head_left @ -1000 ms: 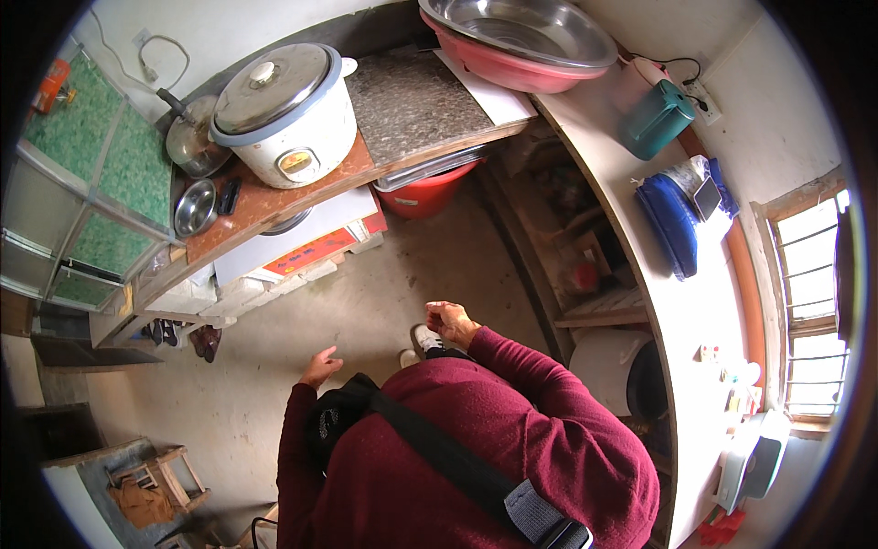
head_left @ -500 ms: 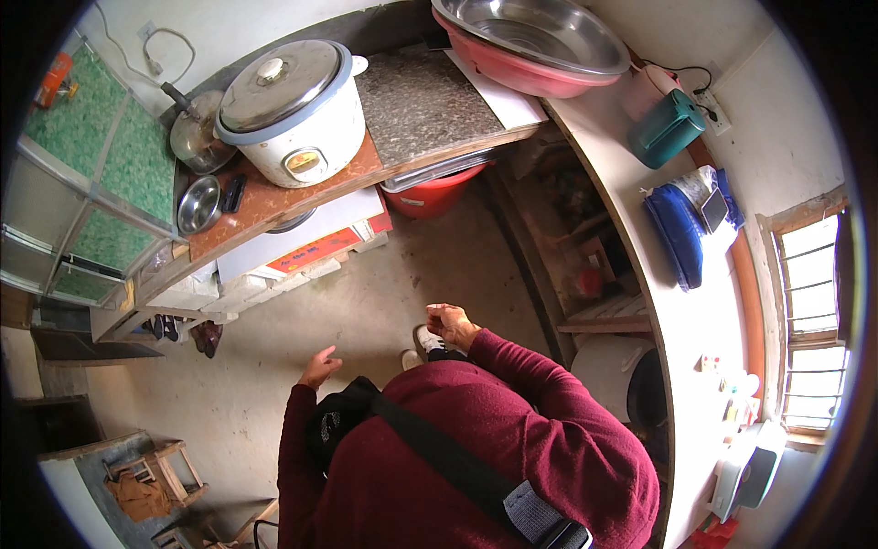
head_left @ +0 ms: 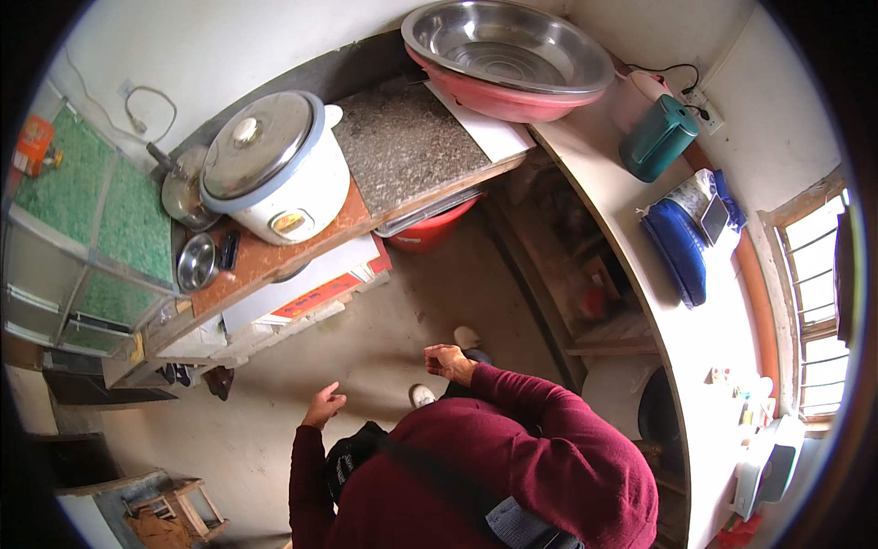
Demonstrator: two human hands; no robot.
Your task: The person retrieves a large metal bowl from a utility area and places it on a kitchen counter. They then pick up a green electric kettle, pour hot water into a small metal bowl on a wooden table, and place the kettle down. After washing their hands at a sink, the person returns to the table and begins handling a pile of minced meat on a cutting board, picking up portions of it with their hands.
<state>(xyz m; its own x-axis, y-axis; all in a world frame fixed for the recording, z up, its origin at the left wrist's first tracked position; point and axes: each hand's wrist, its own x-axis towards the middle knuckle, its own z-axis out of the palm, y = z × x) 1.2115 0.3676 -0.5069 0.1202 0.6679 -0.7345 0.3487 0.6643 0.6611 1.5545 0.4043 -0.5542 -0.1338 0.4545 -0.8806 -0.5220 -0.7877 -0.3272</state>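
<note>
My left hand (head_left: 324,405) hangs over the concrete floor at waist height, its thumb and fingers apart and empty. To its right, my right hand (head_left: 447,362) is held in front of my body with loosely bent fingers, and nothing shows in it. Neither hand touches anything. Ahead on the counter stands a white rice cooker (head_left: 274,174) with a metal lid. A small steel bowl (head_left: 198,263) and a black-handled object (head_left: 230,249) lie at its left. At the far right of the counter, a wide steel basin (head_left: 503,50) rests in a pink basin (head_left: 512,102).
Along the right runs a pale counter (head_left: 599,165) bearing a teal kettle (head_left: 658,139), a blue bag (head_left: 675,252) and a phone (head_left: 713,218). Beneath the far counter sits a red tub (head_left: 430,229). A wooden stool (head_left: 195,508) stands at lower left, below a green-paned cabinet (head_left: 119,201).
My view has shifted, so the counters sit lower in the picture. My feet have changed places in a step. Both hands stay in front of me, empty.
</note>
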